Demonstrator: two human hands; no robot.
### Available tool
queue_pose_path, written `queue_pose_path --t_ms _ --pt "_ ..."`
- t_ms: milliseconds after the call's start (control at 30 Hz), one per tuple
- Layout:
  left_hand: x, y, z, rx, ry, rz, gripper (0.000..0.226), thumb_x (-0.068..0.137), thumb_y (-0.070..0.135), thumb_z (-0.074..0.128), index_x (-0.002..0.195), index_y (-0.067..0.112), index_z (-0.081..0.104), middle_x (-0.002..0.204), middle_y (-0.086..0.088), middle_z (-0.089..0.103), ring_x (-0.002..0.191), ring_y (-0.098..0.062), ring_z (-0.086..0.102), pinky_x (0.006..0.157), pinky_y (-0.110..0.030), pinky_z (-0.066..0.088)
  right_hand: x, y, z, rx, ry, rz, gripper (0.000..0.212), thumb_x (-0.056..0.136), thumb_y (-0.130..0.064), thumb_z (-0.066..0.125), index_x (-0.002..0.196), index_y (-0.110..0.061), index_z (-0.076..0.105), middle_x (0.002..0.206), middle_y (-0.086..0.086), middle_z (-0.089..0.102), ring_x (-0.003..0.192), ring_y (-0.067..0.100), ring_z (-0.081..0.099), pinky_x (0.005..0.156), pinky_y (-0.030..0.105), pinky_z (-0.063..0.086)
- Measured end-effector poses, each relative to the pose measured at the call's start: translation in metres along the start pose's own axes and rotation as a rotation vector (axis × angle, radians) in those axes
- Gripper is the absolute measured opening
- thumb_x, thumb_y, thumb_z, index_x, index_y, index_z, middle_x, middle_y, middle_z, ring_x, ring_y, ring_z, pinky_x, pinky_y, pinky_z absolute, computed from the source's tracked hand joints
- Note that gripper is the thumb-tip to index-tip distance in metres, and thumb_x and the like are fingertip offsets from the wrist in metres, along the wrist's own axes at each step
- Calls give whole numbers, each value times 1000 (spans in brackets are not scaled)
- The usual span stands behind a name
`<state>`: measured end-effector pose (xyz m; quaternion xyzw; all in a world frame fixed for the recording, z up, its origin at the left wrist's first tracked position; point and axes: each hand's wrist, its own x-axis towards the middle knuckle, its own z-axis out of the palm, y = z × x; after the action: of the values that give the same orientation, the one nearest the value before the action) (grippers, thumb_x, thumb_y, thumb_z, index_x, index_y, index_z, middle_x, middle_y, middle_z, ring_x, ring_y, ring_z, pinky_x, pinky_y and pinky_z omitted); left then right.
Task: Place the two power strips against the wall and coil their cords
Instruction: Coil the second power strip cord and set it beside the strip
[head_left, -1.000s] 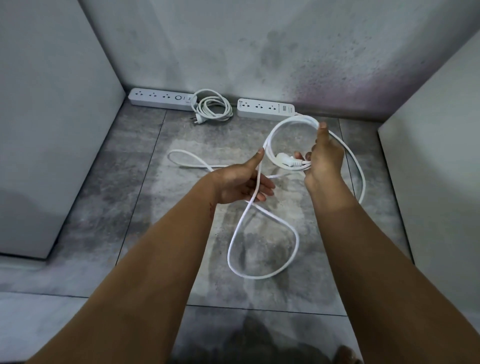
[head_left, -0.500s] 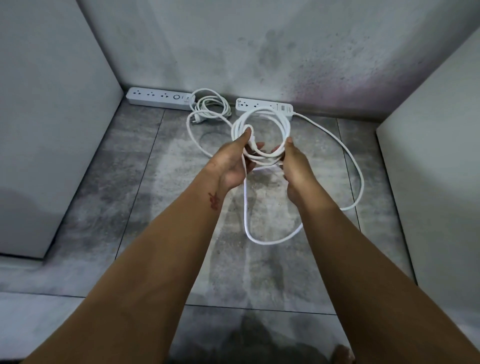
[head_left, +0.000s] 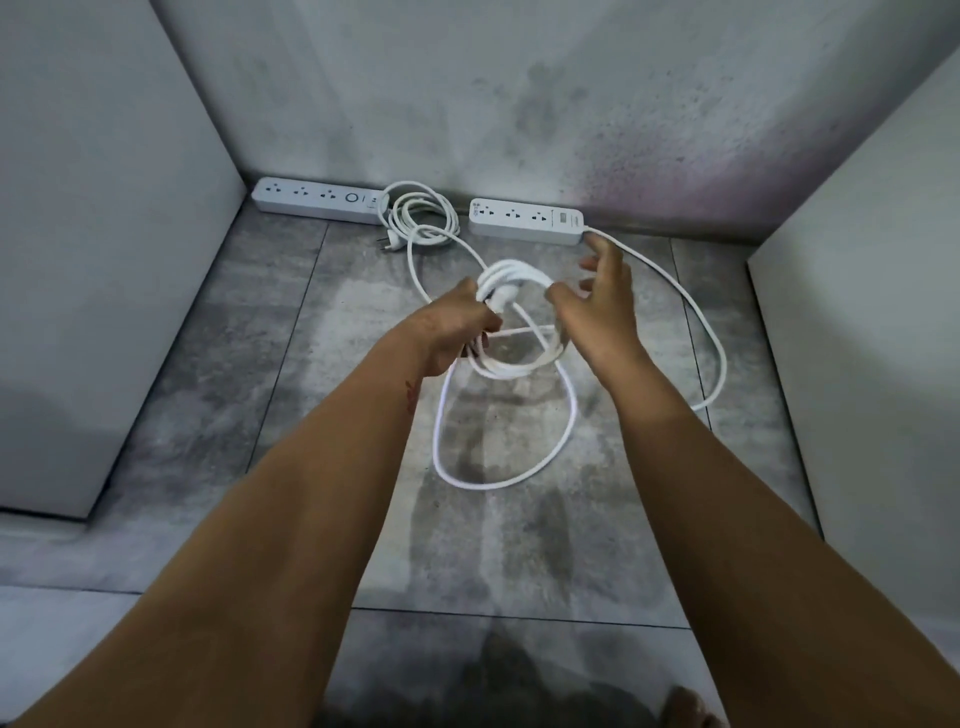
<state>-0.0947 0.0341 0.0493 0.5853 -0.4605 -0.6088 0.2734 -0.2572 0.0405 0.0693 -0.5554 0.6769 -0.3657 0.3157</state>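
We see both white power strips on the floor along its far edge, touching the wall: left strip with its cord coiled just beside it, right strip with its cord trailing right, then looping back mid-floor. Our left hand is clenched around a small bundle of loops of that cord. Our right hand is released, fingers spread, just beside the bundle.
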Motion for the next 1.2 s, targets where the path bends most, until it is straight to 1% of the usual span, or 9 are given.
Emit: queue_pose_path --t_ms 167,333,467,567,700,867,1000,1100,1200 --pt "-4 7 5 106 -190 45 27 86 -12 49 98 13 53 80 -6 51 67 -13 46 58 -25 37 -3 -10 3 -190 -363 69 40 85 -26 60 124 -22 50 109 3 62 92 24 65 75 32 52" --pt "-2 5 -8 -132 -264 7 35 77 -4 71 109 -3 59 80 -13 60 66 -18 59 60 -26 52 -7 -17 -3 -18 -342 192 22 87 -25 52 108 -19 48 88 0 55 69 17 53 58 31 47" --pt "-12 8 -20 -159 -351 -73 19 90 9 64 107 0 65 84 -10 72 73 -17 68 72 -27 58 -10 -11 0 152 -295 255 15 87 -27 57 97 -19 48 83 0 53 63 16 46 53 29 40" --pt "-20 0 -25 13 -458 -207 32 88 32 64 108 8 68 100 -8 74 95 -16 70 78 -34 59 -10 -8 -2 351 -194 357 15 90 -24 56 99 -16 48 89 6 56 53 14 41 45 25 36" --pt "-21 -10 -13 -318 -442 -92 39 95 41 52 115 10 66 124 -9 68 116 -20 63 97 -38 51 -4 -7 -10 507 -91 418 18 93 -20 48 109 -13 44 87 3 54 49 12 35 44 24 34" --pt "-16 4 4 -559 -271 22 29 100 34 49 85 10 57 69 -5 66 76 -24 69 94 -39 52 -11 -7 -3 705 -94 532 28 97 -22 43 121 -9 39 80 5 47 30 9 47 46 25 46" --pt "-14 7 9 -550 -152 41 33 101 39 47 79 14 48 50 5 32 45 -12 35 69 -33 52 -8 -3 -2 462 -174 554 38 92 -29 51 124 -13 40 94 7 55 65 18 60 68 35 55" --pt "-15 8 5 -303 -94 91 37 100 41 48 76 13 49 48 6 25 41 -10 23 49 -25 36 -7 0 3 138 -140 357 50 80 -34 64 123 -26 41 124 6 52 96 21 58 73 34 52" --pt "-19 8 3 -150 -97 71 41 99 44 50 74 11 51 49 6 24 41 -9 20 43 -22 25 -8 -7 2 -92 -208 116 56 77 -32 67 129 -33 46 134 -2 50 120 19 50 100 40 45"
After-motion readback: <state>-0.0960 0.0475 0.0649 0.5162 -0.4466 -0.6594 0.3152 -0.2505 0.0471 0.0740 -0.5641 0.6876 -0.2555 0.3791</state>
